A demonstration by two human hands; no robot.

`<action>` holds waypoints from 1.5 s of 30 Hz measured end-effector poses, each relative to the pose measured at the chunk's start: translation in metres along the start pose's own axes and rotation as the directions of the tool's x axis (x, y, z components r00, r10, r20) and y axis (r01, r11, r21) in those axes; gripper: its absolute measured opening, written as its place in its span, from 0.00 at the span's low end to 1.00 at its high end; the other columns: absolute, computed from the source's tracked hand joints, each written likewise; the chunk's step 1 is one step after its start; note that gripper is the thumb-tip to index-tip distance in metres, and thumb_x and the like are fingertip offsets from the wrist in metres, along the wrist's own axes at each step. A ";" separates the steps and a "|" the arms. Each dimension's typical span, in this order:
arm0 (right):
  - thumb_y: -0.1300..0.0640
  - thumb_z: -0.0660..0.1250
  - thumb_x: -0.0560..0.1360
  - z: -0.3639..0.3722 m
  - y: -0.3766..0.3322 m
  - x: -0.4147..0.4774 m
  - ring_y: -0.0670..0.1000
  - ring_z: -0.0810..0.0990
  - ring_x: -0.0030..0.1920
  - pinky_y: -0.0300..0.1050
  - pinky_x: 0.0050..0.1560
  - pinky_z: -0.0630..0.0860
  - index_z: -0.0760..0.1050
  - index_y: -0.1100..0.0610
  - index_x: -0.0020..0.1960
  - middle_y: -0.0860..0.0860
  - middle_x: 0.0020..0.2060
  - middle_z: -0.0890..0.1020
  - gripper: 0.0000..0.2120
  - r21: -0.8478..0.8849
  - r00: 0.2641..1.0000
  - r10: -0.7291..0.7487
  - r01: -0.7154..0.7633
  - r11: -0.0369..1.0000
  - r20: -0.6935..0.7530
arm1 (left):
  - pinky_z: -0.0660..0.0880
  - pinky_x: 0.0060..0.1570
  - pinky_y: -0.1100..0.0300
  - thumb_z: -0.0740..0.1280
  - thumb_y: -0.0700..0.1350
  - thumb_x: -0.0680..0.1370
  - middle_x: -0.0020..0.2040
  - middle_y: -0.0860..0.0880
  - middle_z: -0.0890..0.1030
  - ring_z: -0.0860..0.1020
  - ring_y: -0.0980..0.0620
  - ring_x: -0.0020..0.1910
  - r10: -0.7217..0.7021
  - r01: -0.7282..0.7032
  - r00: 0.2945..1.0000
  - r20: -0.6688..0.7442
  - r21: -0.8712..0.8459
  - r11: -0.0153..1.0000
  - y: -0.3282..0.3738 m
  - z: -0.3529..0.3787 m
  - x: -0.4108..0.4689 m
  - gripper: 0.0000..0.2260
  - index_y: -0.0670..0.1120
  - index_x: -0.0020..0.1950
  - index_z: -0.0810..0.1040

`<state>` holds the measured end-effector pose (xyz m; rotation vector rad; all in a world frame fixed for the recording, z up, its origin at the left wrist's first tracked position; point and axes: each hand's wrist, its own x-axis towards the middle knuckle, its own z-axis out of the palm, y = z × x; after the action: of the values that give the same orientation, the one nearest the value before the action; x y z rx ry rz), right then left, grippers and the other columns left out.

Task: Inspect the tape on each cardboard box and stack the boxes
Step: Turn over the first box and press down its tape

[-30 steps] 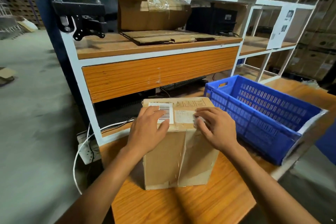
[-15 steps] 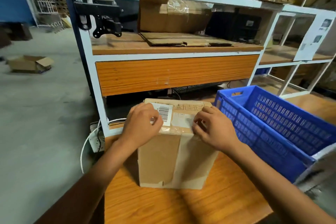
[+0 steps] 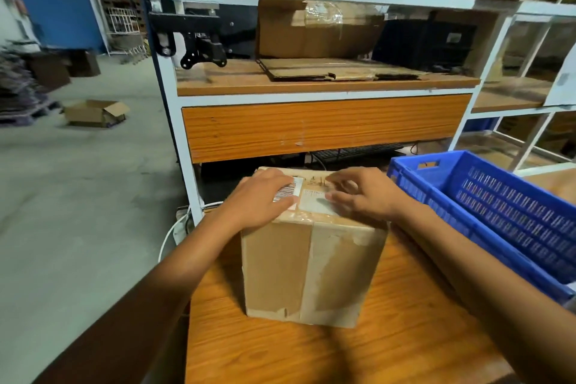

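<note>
Cardboard box (image 3: 311, 268): upright on tabletop (image 3: 405, 337), beside blue crate (image 3: 467, 227). Left hand (image 3: 261, 199) flat on barcode label (image 3: 285, 193). Right hand (image 3: 364, 196) fingers (image 3: 339, 179) uncurled since a moment ago, spread over top tape (image 3: 311, 216). Inspection likely ongoing, stacking pending.

Worn on the head, looks forward and down over both forearms. Sits close above a cardboard box (image 3: 311, 265) on a wooden table (image 3: 389, 346), with the left hand (image 3: 260, 199) and right hand (image 3: 369, 196) near the middle of the frame. Faces a white-framed shelf unit (image 3: 327, 97) straight behind the table. Takes in concrete floor (image 3: 78, 196) far to the left and a blue crate (image 3: 486, 206) cut off at the right edge. Bends straight lines near the borders, as a wide lens does.
</note>
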<state>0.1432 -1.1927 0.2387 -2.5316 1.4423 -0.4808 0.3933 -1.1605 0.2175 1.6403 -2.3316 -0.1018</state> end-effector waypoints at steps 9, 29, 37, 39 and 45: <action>0.33 0.57 0.79 0.023 0.016 0.008 0.54 0.65 0.74 0.57 0.72 0.64 0.66 0.41 0.77 0.46 0.77 0.68 0.28 -0.159 0.997 -0.030 0.042 0.986 0.075 | 0.62 0.72 0.49 0.61 0.63 0.80 0.77 0.53 0.65 0.59 0.51 0.76 -0.094 0.100 0.994 0.048 -0.129 0.987 -0.004 0.010 0.011 0.26 0.54 0.76 0.68; 0.40 0.64 0.79 0.014 0.007 0.004 0.51 0.79 0.57 0.48 0.50 0.76 0.80 0.47 0.62 0.47 0.55 0.84 0.17 -0.142 0.996 -0.072 0.063 0.988 -0.059 | 0.65 0.71 0.53 0.61 0.56 0.82 0.74 0.52 0.71 0.67 0.51 0.73 -0.004 0.004 1.000 -0.006 -0.051 0.999 0.002 0.005 0.024 0.21 0.51 0.74 0.72; 0.40 0.70 0.73 0.035 0.021 -0.021 0.56 0.76 0.67 0.59 0.66 0.74 0.70 0.50 0.73 0.51 0.66 0.78 0.31 0.405 0.868 0.455 -0.351 0.844 -0.196 | 0.73 0.61 0.52 0.68 0.50 0.80 0.57 0.52 0.79 0.73 0.50 0.62 -0.176 0.094 0.944 -0.279 -0.284 0.954 -0.006 0.011 0.030 0.08 0.51 0.58 0.81; 0.46 0.70 0.76 0.037 0.018 -0.038 0.53 0.84 0.56 0.50 0.57 0.81 0.75 0.53 0.67 0.51 0.57 0.84 0.22 0.782 0.854 0.519 -0.350 0.516 0.040 | 0.70 0.66 0.50 0.69 0.53 0.79 0.67 0.49 0.74 0.69 0.47 0.68 -0.389 0.260 0.886 -0.253 -0.424 0.868 -0.010 0.016 0.020 0.19 0.50 0.68 0.75; 0.56 0.67 0.80 0.044 0.002 -0.082 0.42 0.85 0.47 0.32 0.43 0.79 0.78 0.46 0.52 0.43 0.47 0.86 0.06 0.893 0.929 0.369 -0.147 0.426 -0.023 | 0.81 0.38 0.57 0.70 0.51 0.78 0.47 0.48 0.87 0.86 0.49 0.43 -0.481 0.266 0.862 0.158 -0.950 0.166 0.000 0.022 -0.030 0.13 0.51 0.62 0.76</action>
<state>0.1194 -1.1230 0.1818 -1.3942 1.1316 -1.1256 0.3966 -1.1353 0.1907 1.3176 -1.0560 -1.1878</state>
